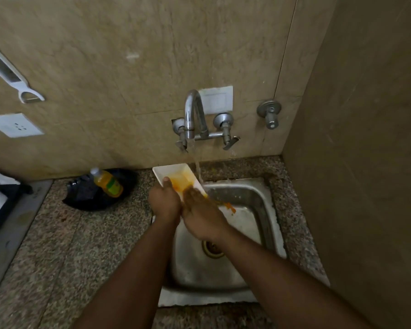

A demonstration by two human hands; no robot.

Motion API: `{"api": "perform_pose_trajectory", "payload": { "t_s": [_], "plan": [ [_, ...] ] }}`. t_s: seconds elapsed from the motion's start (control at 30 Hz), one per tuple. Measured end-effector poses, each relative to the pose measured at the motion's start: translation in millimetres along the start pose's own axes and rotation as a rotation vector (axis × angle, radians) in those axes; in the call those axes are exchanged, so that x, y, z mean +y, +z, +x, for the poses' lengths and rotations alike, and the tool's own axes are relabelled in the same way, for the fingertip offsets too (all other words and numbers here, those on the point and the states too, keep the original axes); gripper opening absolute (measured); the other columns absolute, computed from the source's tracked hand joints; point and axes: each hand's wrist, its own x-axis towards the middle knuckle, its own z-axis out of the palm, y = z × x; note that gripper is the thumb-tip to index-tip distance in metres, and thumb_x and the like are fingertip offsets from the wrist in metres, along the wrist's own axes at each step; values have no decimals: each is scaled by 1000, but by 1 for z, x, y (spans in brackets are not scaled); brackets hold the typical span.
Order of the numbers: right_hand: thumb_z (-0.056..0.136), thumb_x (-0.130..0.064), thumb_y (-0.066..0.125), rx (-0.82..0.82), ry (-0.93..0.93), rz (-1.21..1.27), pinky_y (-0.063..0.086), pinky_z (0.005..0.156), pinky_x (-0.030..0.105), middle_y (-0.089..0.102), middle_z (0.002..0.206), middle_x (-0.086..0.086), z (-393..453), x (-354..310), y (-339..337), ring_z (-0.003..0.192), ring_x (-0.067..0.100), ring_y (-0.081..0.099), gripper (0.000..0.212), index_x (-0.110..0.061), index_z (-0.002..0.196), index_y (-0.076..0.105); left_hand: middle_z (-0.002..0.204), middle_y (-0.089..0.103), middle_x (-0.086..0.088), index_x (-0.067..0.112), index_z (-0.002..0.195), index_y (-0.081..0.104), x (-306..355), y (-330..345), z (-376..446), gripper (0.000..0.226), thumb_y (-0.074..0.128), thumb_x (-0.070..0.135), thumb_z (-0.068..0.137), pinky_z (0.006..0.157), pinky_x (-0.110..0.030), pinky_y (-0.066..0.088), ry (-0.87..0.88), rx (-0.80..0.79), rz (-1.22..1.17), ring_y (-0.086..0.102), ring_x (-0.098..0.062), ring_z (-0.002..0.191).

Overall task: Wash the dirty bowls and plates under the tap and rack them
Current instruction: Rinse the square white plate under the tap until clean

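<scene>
sink [266, 205]: steel, set in bench [76, 252], orange scraps inside
left hand [164, 202]: grip clamped on plate edge, thumb on top
right hand [201, 213]: fingers flat on plate, grip spread
plate [170, 171]: white, orange-smeared, tilted over sink's back-left rim
tap [193, 115]: behind sink, running beside plate
bottle [107, 182]: left of sink

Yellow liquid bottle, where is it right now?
In the head view, the yellow liquid bottle lies on a black bag on the speckled counter, left of the steel sink, near the wall.
</scene>
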Motion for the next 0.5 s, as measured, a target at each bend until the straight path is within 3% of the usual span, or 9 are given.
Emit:
{"api": "perform_pose_trajectory", "payload": {
  "t_s": [0.1, 0.17, 0.2, 0.23, 0.3, 0.33, 0.4, 0.5],
  "plan": [
    [109, -44, 20, -35, 92, 39, 10, 127, 49, -7, 171, 3, 4, 9, 2, 158, 23, -6, 65, -13, 163, 0, 104, 72, -26, -11, 110, 70, -4, 2, -4, 40, 53, 25, 105, 75, -35, 46, 48, -26, 70, 69, -41, 97],
    [108, -46, 20, 2, 169, 84, 9, 125, 54, -18, 170, 1, 21, 16, -6, 157, 23, -13, 66, -21, 163, -8, 103, 73, -24, -8, 109, 71, -5, 4, -9, 35, 56, 23, 102, 81, -43, 55, 47, -46, 47, 70, -40, 95],
    [108, -47, 22, 47, 206, 126, 15, 124, 55, -13, 171, 3, 30, 19, -10, 157, 25, -4, 66, -24, 163, -6, 101, 73, -23, -6, 108, 71, -5, 5, -11, 34, 57, 23, 101, 83, -47, 57, 40, -48, 46, 70, -40, 94],
    [107, -48, 25, 112, 266, 195, 26, 121, 54, 5, 171, 9, 38, 21, -15, 155, 29, 16, 63, -25, 162, 7, 100, 74, -20, -4, 108, 71, -5, 7, -12, 33, 57, 25, 99, 84, -49, 58, 34, -49, 37, 71, -38, 93],
    [106, -52, 26, 247, 444, 321, 45, 106, 46, 53, 147, 17, 52, 23, -23, 131, 33, 54, 56, -17, 144, 49, 99, 74, -15, 1, 109, 70, -6, 10, -15, 37, 55, 31, 94, 83, -49, 60, 36, -54, 14, 72, -33, 91],
    [106, -54, 24, 294, 508, 326, 48, 101, 44, 64, 133, 17, 56, 22, -25, 120, 34, 61, 61, -13, 130, 62, 99, 74, -13, 2, 110, 69, -7, 10, -16, 37, 54, 32, 94, 81, -48, 60, 37, -58, 13, 72, -32, 91],
    [107, -54, 26, 329, 488, 359, 49, 97, 42, 70, 122, 16, 53, 18, -25, 113, 34, 64, 62, -12, 119, 70, 100, 73, -12, 0, 111, 69, -8, 9, -17, 31, 55, 25, 99, 79, -43, 59, 30, -30, -3, 71, -31, 91],
    [105, -28, 50, 247, 347, 728, 56, 85, 40, 69, 122, 11, 33, 14, -21, 106, 30, 67, 31, -18, 132, 61, 100, 72, -9, 5, 115, 71, -19, 1, 2, 25, 59, 19, 99, 85, -47, 60, -43, -41, -102, 72, -31, 93]
  ]
}}
